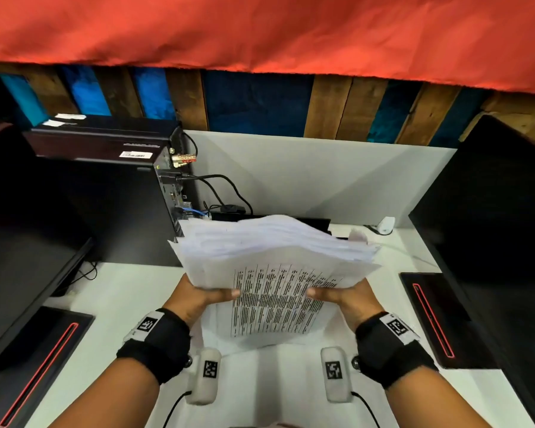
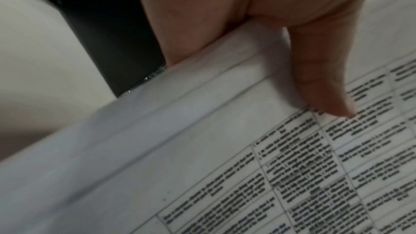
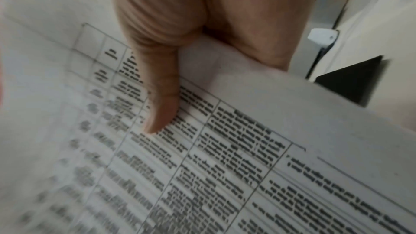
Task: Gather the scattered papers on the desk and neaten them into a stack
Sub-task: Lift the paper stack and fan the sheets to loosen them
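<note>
Thick uneven stack of white printed papers (image 1: 272,267) gripped between left hand (image 1: 198,299) and right hand (image 1: 346,299), thumbs on top, lifted above white surface (image 1: 127,291).

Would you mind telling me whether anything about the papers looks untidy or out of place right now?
Yes: the stack of papers, gripped by the left hand and right hand, is uneven, its far edges fanned out and misaligned. More sheets lie loose on the desk beneath.

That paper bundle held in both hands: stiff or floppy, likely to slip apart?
Probably floppy: the paper bundle sags past the left hand and right hand. Sheets could slide, since the edges are fanned unevenly. Likely hefty; it looks thick.
</note>
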`<action>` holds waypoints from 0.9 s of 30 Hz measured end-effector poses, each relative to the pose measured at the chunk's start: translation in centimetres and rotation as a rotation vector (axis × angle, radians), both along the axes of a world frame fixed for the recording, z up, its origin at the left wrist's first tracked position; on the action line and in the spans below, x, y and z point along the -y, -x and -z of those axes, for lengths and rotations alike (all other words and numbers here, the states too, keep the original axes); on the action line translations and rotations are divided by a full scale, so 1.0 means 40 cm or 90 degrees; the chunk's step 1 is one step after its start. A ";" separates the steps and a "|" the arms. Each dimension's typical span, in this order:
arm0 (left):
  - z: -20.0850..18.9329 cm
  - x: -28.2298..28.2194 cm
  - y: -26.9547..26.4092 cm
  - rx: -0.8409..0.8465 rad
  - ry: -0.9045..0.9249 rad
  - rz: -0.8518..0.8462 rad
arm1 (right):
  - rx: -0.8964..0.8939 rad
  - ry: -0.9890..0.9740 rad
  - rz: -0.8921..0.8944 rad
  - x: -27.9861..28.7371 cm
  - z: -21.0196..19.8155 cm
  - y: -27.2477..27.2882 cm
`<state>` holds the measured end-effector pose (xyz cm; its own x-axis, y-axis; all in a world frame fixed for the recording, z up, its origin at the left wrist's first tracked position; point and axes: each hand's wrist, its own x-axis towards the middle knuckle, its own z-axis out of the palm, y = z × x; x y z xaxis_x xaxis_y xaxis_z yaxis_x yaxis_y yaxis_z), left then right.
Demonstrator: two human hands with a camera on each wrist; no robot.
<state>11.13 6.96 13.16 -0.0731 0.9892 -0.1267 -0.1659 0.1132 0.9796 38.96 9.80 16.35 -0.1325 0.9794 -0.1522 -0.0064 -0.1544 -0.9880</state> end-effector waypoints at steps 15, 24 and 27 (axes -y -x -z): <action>-0.016 0.028 -0.008 -0.005 0.029 0.030 | -0.055 0.004 -0.073 0.016 0.040 -0.052; -0.016 0.050 0.012 -0.020 0.008 0.039 | -0.083 -0.028 0.011 0.021 0.051 -0.053; -0.011 0.056 0.011 -0.047 0.012 0.048 | -0.086 -0.036 -0.044 0.040 0.031 -0.032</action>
